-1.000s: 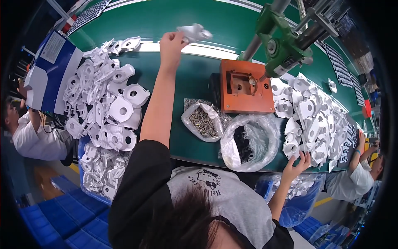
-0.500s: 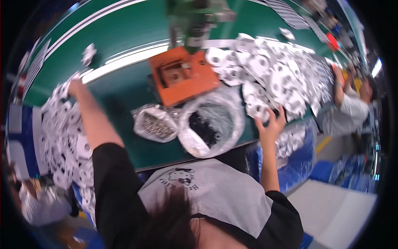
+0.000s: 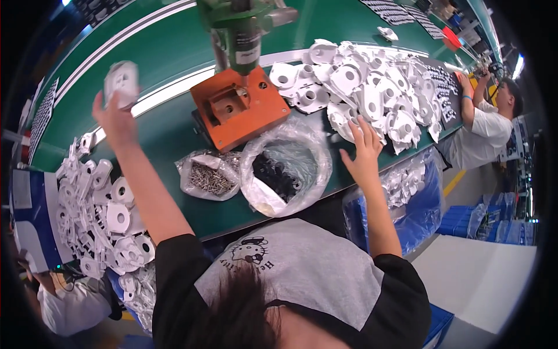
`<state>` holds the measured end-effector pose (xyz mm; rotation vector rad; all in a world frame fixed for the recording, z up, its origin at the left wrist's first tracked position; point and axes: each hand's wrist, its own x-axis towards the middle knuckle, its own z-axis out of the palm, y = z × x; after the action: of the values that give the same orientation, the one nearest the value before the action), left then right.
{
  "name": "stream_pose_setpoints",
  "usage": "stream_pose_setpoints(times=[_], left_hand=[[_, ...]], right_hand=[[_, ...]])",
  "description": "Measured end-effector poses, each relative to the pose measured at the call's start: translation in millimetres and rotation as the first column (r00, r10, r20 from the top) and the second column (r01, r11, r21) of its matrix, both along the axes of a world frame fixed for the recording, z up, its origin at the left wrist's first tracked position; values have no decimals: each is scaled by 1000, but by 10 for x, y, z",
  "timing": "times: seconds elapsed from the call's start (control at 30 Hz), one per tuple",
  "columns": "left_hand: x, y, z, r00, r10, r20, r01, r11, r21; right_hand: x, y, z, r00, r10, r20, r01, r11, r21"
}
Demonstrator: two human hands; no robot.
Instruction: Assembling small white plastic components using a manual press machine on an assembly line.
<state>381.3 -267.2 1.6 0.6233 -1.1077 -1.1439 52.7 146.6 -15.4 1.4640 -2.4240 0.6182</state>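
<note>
My left hand (image 3: 113, 119) is raised over the green belt (image 3: 145, 55) at the left, its fingertips on a blurred white plastic part (image 3: 122, 81). My right hand (image 3: 363, 154) lies with fingers spread at the near edge of a big pile of white plastic parts (image 3: 360, 87) on the right of the green table (image 3: 163, 139). Between my arms stand an orange press fixture (image 3: 241, 110) under a green press head (image 3: 241, 26), a clear bag of small metal screws (image 3: 206, 174) and a clear bag of black parts (image 3: 285, 168).
A second pile of white parts (image 3: 102, 215) covers the table's left end. A blue bin lined with plastic (image 3: 415, 198) hangs below the table edge at the right. One person in white works at the far right (image 3: 482, 125), another at the lower left (image 3: 67, 302).
The view has swung and tilted. My right hand has risen from the table's edge onto the right-hand pile. My left hand stays raised with the white part.
</note>
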Motion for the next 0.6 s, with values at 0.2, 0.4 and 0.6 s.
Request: stream_pose_setpoints(times=[0.2,0.4,0.6], left_hand=[[-454,971,718,897,-440,-33,440,890,119],[-711,1616,957,806,-492,329,531,846,-37],[-939,1962,837,714,-358,601,503,860,-84]], right_hand=[[-136,-183,262,985,136,105,-141,989,41],[-263,-298,323,925,172,338,-210,974,79],[-96,-508,669,430,505,748,-128,855,-503]])
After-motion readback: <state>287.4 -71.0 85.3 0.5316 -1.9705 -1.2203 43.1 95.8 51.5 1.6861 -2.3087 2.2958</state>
